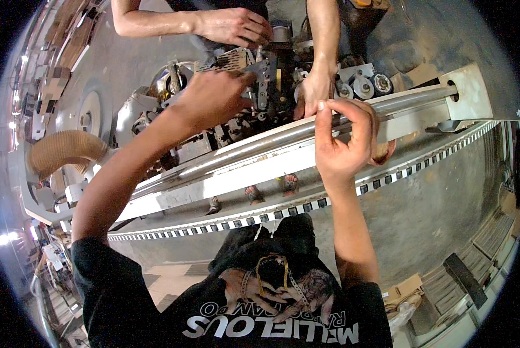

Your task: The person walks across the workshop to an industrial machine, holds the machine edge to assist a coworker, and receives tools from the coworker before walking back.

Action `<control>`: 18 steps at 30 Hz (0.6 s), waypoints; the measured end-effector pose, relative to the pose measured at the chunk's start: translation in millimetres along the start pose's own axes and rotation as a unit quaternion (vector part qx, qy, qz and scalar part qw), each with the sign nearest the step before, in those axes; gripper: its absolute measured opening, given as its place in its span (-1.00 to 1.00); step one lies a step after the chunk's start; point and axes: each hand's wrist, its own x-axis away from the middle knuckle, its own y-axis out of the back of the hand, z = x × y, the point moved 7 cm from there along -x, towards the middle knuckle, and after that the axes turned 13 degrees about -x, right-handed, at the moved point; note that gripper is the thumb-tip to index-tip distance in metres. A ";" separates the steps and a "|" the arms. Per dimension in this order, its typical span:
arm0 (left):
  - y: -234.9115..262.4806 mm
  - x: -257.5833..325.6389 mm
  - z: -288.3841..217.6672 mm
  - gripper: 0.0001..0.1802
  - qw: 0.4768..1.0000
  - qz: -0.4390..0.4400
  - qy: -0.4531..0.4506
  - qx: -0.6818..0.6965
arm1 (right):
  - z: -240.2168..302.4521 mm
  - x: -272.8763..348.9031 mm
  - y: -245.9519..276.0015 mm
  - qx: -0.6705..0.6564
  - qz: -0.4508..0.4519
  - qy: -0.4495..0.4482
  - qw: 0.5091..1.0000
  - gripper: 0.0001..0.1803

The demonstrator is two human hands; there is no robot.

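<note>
My left hand (216, 95) reaches over the machine assembly, its fingers bent in beside a dark metal block (264, 84) with a row of holes. What those fingers hold, if anything, is hidden. In front of the long steel shaft (237, 155), my right hand (347, 136) is raised with thumb and forefinger tips together and the other fingers curled; anything in that pinch is too small to name. Another person's hand (318, 90) reaches down close to my right fingertips. That person's other hand (237, 26) is above the block.
A white beam (231, 177) runs along the shaft to an end plate (468, 93). Nearer me is a toothed rail (306, 207). A ribbed brown hose (68, 152) curves at left. Rollers (363, 87) sit at the machine's right, and stacked boards (451, 290) lie lower right.
</note>
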 end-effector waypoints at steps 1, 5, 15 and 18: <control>7.2 19.5 10.1 -0.50 0.999 -0.030 0.002 0.022 | -1.0 1.2 -1.3 -0.004 0.004 -0.002 1.000 -0.75; 44.7 116.7 27.4 -0.56 0.983 -0.158 0.061 0.072 | 1.6 0.2 3.4 0.031 0.020 0.008 0.999 -0.76; -153.4 378.5 -73.2 -0.78 0.879 -0.275 0.293 0.256 | 7.6 5.3 -3.0 0.049 0.019 -0.025 0.998 -0.82; -270.1 421.4 -85.7 -0.87 0.876 -0.155 0.375 0.262 | 4.8 8.9 1.0 0.091 0.027 -0.044 0.995 -0.78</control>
